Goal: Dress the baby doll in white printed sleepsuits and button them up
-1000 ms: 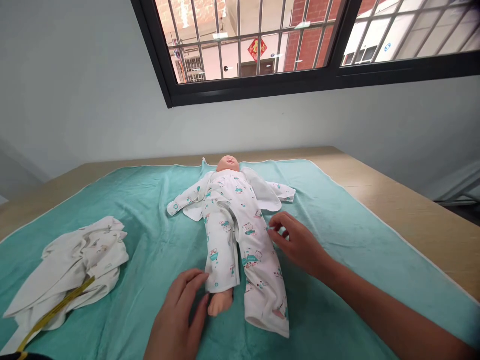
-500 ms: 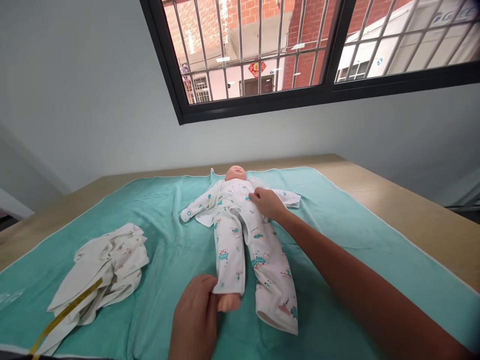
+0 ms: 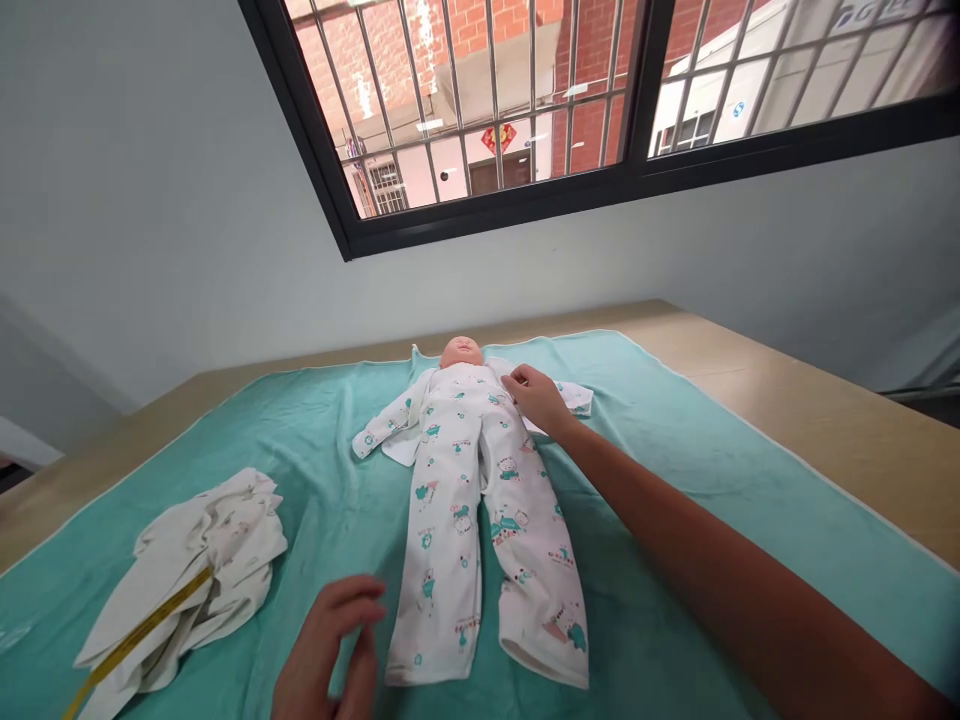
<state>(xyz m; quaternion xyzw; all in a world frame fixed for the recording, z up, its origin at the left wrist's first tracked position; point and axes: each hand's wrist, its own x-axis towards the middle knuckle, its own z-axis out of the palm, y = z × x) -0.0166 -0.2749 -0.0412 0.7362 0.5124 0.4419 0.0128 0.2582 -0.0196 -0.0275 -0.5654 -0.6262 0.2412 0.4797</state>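
A baby doll (image 3: pixel 461 351) lies on its back on a teal cloth (image 3: pixel 330 520), its head toward the wall. White printed baby trousers (image 3: pixel 442 540) cover its legs, both feet hidden inside, and reach up over its belly. A white printed top (image 3: pixel 390 420) covers the arms and shoulders. At the doll's chest, on the right side, my right hand (image 3: pixel 541 398) is closed in a pinch on the trousers' upper edge. My left hand (image 3: pixel 330 645), thumb and fingers apart, hovers just left of the left trouser leg and touches nothing.
A crumpled white printed garment (image 3: pixel 195 570) lies on the cloth at left, with a yellow tape measure (image 3: pixel 142 630) across it. The wooden tabletop (image 3: pixel 810 400) shows around the cloth. A wall and a barred window (image 3: pixel 480 100) stand behind.
My left hand has let go of the left trouser leg's hem and moved left, opening. That leg now lies longer and covers the foot that showed before. My right hand stays at the chest.
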